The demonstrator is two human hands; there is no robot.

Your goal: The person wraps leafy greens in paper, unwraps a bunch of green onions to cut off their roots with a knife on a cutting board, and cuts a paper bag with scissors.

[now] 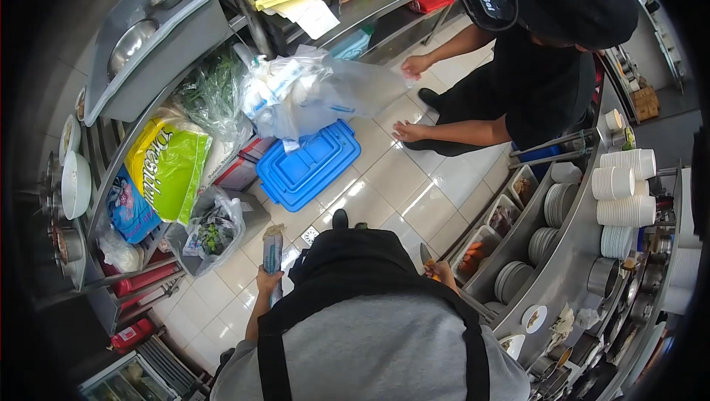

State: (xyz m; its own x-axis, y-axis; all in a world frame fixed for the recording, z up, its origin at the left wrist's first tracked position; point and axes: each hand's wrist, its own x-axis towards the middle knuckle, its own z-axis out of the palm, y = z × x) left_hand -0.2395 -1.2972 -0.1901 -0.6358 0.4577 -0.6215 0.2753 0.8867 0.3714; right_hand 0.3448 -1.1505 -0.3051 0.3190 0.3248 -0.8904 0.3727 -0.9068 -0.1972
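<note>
My left hand (268, 280) is closed round a long, narrow pack in bluish wrapping (273, 253), held upright at my left side above the tiled floor. At my right side, my right hand (444, 274) is closed on a knife (425, 255), its blade pointing up and away from me. Small orange pieces show beside the knife handle, and whether that hand holds them too cannot be made out. In front of me a blue lidded box (309, 164) sits on the floor.
A co-worker in black (547, 68) stands ahead right, one hand at a clear plastic bag (355, 87). Bagged greens (214, 94) and a yellow-green bag (170, 164) lie on the left rack. Plates (512, 281) and food trays (481, 249) line the right counter.
</note>
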